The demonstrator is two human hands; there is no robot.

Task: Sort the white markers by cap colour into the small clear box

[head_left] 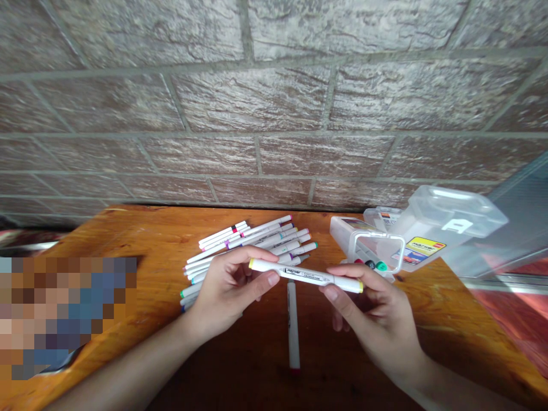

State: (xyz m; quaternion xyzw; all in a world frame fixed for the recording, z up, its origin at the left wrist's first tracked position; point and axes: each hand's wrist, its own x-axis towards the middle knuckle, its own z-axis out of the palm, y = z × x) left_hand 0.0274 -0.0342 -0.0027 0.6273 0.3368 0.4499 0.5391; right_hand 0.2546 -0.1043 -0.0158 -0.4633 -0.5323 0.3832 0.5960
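Note:
A white marker [303, 275] with yellow ends and black print is held level above the table. My left hand [233, 285] pinches it near its left end, and my right hand [372, 311] grips it near the right end. Below, a single white marker [293, 325] with a dark red end lies on the wood, pointing toward me. Behind my left hand spreads a pile of white markers [261, 229] with caps of many colours, partly hidden by that hand. Past my right hand, a clear plastic case [342, 228] lies on its side with several markers [370, 265] inside.
A larger translucent box [454, 222] with a yellow marker label stands at the right of the wooden table [149, 245]. Behind the cases is a small clear lid-like piece [381, 216]. A brick-patterned wall [282, 103] bounds the back. A blurred-out patch [55, 319] covers the left side.

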